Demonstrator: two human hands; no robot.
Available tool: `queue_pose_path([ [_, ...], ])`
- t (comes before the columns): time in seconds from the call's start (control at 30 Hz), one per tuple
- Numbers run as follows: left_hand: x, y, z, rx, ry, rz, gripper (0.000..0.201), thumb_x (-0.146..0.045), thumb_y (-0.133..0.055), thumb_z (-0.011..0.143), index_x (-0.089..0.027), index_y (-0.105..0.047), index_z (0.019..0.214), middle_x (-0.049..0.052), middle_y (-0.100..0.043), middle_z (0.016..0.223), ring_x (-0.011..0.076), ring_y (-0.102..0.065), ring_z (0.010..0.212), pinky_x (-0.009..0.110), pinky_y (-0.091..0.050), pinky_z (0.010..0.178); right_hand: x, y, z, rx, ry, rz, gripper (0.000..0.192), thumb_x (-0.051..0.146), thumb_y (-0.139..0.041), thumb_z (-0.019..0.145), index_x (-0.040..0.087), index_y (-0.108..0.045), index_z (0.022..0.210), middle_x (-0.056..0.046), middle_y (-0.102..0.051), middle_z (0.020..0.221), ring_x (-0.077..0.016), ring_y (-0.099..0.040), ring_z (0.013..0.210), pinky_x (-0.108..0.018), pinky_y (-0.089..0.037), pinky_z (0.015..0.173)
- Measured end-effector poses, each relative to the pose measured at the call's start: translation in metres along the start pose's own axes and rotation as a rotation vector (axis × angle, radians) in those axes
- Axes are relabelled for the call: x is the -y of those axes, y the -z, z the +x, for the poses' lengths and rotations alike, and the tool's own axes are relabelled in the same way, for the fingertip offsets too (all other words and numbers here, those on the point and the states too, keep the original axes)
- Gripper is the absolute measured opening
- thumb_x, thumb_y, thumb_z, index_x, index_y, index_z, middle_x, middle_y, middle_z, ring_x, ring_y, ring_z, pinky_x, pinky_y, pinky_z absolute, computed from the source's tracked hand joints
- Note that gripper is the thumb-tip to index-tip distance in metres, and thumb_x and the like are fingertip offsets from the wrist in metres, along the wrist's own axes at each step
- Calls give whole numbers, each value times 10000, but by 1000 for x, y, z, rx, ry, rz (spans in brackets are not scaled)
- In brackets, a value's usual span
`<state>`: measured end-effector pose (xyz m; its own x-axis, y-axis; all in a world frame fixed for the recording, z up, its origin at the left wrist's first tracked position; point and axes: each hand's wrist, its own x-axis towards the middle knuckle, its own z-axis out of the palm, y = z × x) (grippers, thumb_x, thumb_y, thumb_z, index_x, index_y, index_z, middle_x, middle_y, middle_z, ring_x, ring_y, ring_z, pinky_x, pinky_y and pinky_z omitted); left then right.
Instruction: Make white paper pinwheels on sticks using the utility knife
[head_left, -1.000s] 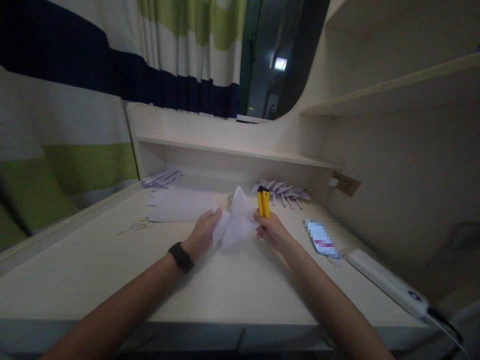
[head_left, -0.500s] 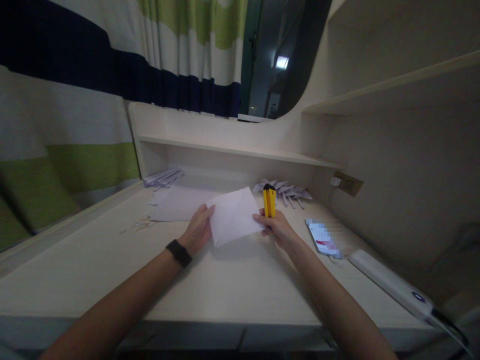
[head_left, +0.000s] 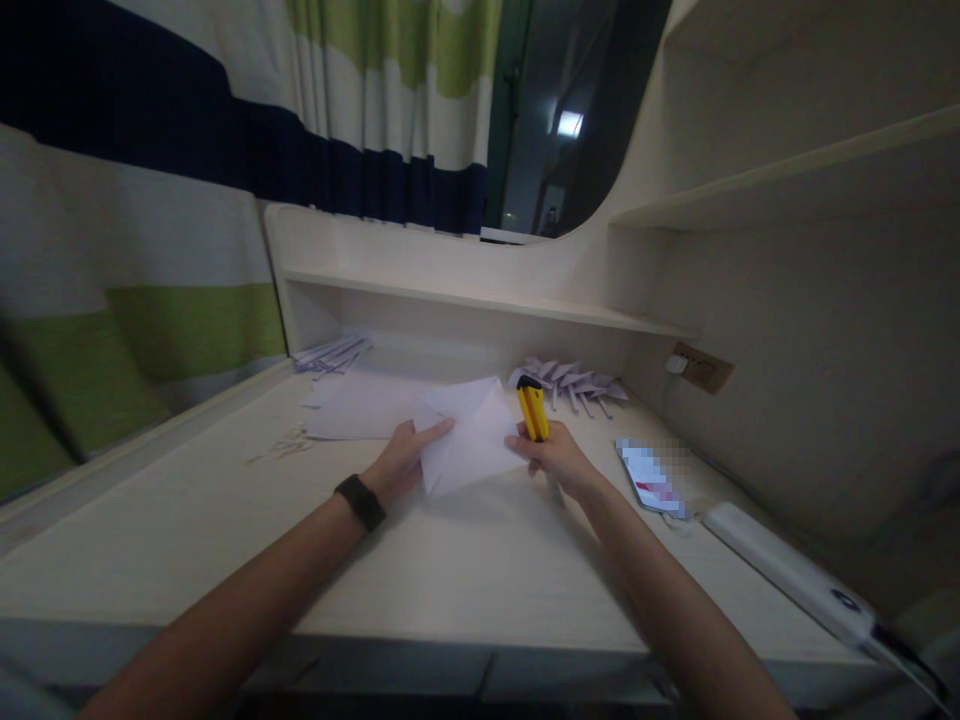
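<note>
A square sheet of white paper (head_left: 472, 445) with crease lines and a slit near its upper left is held up above the desk between my hands. My left hand (head_left: 405, 455), with a black band on the wrist, grips its left edge, thumb on top and fingers behind. At the right edge, my right hand (head_left: 551, 450) pinches the paper between thumb and fingers. The same hand also holds a yellow utility knife (head_left: 534, 412), its black end pointing up and away from me.
White paper pinwheels (head_left: 574, 380) lie at the back right, and a bundle of rolled paper sticks (head_left: 334, 353) at the back left. Large paper sheets (head_left: 367, 400) and thin pale strips (head_left: 281, 445) are on the left. On the right are a phone (head_left: 649, 478) and power strip (head_left: 787, 570).
My left thumb has slid inward over the paper, and the cut upper left part now shows slightly parted. The utility knife has tilted to the left in my right hand.
</note>
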<state>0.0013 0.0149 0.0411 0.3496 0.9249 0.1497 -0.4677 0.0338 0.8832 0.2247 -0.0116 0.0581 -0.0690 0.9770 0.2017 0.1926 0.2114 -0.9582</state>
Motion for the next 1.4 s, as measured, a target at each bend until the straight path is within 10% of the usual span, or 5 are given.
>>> queue_pose_path([
  [0.37,-3,-4,0,-299,-211,205,336,-330,-778,638,-105,-715,881,109,-712,933,228,-653,816,321,-502,722,38,37,-5,-307,202,266,281,433,-547,760,163,-620,756,-75,-679,791,-151,-602,634,-280,-524,589],
  [0.5,1,-5,1,-376,-199,368,293,-337,-752,656,-105,-728,833,88,-718,833,234,-643,761,302,-483,649,48,39,-12,-428,360,237,309,475,-506,817,189,-620,792,7,-571,632,-91,-502,480,-198,-396,415],
  [0.8,4,-6,-1,-334,-129,228,338,-320,-767,631,-72,-700,851,141,-713,881,236,-647,742,304,-489,633,37,-15,-20,-348,284,198,322,472,-650,758,198,-554,896,47,-556,522,-107,-499,412,-217,-409,393],
  [1.4,4,-9,0,-324,-103,91,358,-297,-779,609,-79,-669,870,157,-702,902,253,-664,752,362,-509,699,24,-42,-39,-233,371,-195,284,413,-650,768,223,-629,979,-40,-677,720,-177,-658,639,-266,-518,576],
])
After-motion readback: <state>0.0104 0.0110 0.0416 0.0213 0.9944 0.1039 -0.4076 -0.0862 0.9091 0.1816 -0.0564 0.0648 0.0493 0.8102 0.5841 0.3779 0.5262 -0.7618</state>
